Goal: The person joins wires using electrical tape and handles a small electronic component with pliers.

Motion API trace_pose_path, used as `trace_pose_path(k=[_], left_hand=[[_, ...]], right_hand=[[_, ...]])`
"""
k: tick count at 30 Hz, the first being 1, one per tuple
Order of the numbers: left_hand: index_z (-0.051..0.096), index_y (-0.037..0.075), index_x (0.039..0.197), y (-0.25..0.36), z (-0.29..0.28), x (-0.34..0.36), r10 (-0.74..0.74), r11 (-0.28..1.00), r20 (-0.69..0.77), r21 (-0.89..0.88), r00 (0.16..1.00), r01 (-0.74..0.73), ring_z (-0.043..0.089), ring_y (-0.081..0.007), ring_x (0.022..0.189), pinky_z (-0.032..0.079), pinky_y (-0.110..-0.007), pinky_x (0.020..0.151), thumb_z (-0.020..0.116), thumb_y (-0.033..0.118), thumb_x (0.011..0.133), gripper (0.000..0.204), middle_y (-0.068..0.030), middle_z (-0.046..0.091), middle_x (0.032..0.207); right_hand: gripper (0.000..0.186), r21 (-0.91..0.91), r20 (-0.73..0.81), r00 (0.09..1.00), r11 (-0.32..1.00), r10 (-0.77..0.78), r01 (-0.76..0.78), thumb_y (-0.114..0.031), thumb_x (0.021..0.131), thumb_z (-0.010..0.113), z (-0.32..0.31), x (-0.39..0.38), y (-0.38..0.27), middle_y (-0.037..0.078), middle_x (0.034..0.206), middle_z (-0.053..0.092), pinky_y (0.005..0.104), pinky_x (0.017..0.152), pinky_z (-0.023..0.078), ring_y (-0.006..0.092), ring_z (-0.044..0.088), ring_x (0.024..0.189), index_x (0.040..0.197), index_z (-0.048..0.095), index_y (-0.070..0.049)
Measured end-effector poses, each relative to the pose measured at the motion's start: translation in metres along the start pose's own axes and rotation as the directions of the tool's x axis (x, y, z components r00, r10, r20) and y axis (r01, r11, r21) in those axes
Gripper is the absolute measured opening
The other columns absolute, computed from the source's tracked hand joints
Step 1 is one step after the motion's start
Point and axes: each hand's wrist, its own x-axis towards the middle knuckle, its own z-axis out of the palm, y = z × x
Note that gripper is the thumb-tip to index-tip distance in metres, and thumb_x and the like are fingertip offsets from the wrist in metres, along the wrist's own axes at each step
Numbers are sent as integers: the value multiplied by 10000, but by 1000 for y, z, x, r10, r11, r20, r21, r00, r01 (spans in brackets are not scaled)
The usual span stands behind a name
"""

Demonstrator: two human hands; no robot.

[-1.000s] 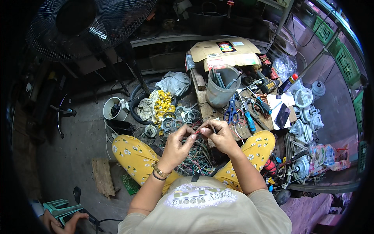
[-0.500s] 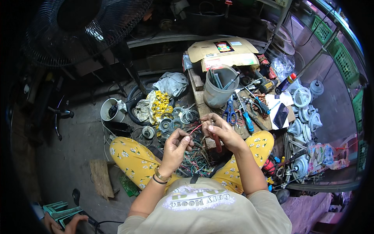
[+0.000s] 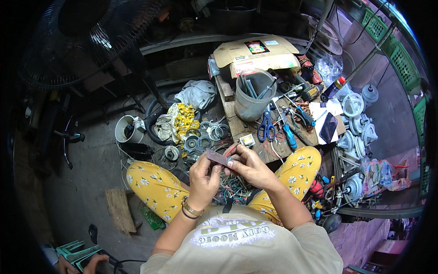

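Both my hands are together over my lap, in front of the wooden bench. A flat, dull grey-brown strip lies between them; its exact kind I cannot make out. My left hand has its fingers closed around the strip's left end. The thumb and fingers of my right hand pinch its right end. A red wire loops up beside the right fingers, its lower part hidden by them. Just beyond, a small transformer with a pale yellow middle sits at the bench's near edge.
The wooden bench carries a plastic bucket, blue-handled scissors, a blue screwdriver, a phone and a cardboard box. Tangled wires lie between my knees. A large fan stands left; a person's hands show lower left.
The strip that hung below my right hand is now raised between both hands. My left hand has let go of the red wire's end and taken the strip. The transformer has come into sight.
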Motion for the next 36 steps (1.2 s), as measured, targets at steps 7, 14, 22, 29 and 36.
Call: trace_pose_path(k=[7, 14, 22, 29, 36], left_hand=[[591, 4, 912, 2, -1, 0, 59, 997, 24, 40, 998, -60, 606, -305, 693, 469, -352, 617, 575, -20, 797, 118, -137, 602, 800], [605, -7, 939, -3, 0, -5, -20, 996, 75, -87, 997, 26, 627, -266, 704, 479, -326, 635, 574, -26, 802, 141, -136, 630, 823], [597, -8, 998, -15, 6, -18, -92, 957, 136, -263, 987, 125, 582, -91, 750, 468, -242, 673, 551, 1, 882, 125, -47, 646, 863], [563, 24, 1092, -17, 9, -26, -236, 785, 244, -523, 941, 333, 534, -30, 732, 415, -181, 583, 548, 83, 922, 181, -23, 630, 911], [547, 59, 1007, -7, 3, -29, -416, 486, 431, -639, 801, 596, 417, -17, 584, 331, -161, 479, 555, 119, 922, 104, -5, 586, 862]], right_hand=[[178, 28, -31, 999, 1000, -11, 12, -8, 905, 529, 3, -2, -6, 51, 927, 548, 234, 722, 453, 89, 535, 785, 1077, 488, 5], [192, 46, -19, 1000, 999, 23, -22, 8, 881, 542, -3, -2, -4, 40, 953, 546, 233, 723, 459, 88, 535, 797, 1070, 510, 7], [202, 6, -27, 997, 997, 73, -73, -25, 867, 572, -10, -4, 3, 39, 934, 562, 230, 714, 474, 91, 554, 783, 1062, 534, 12], [187, -36, -22, 992, 992, 123, -123, 6, 862, 558, -15, -6, -1, 28, 908, 573, 230, 698, 462, 89, 547, 778, 1048, 547, 18], [197, -64, -49, 989, 988, 141, -144, -8, 852, 561, -19, -10, -9, 26, 833, 589, 215, 652, 446, 87, 566, 732, 1048, 564, 10]])
